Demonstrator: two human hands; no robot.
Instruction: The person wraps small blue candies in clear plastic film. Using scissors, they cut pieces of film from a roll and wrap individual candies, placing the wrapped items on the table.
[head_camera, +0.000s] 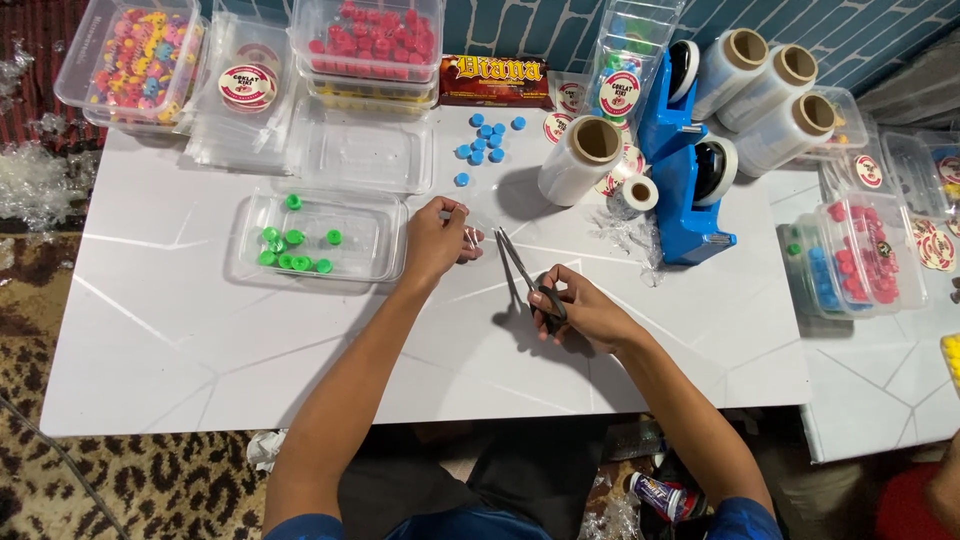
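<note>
White tabletop (300, 350) with thin grey lines fills the view, set on a leopard-print carpet (130, 480). Near the middle, the right hand (585, 312) grips the black handles of a pair of scissors (522, 270), blades parted and pointing up towards the left hand (437, 240). That hand pinches a small clear piece (470, 238) between its fingertips, just beside the blade tips. A clear tray (375, 240) with green caps (290, 250) lies just left of it. Loose blue caps (487, 140), rolls of plastic wrap (580, 158) and a blue tape dispenser (680, 170) sit further back.
</note>
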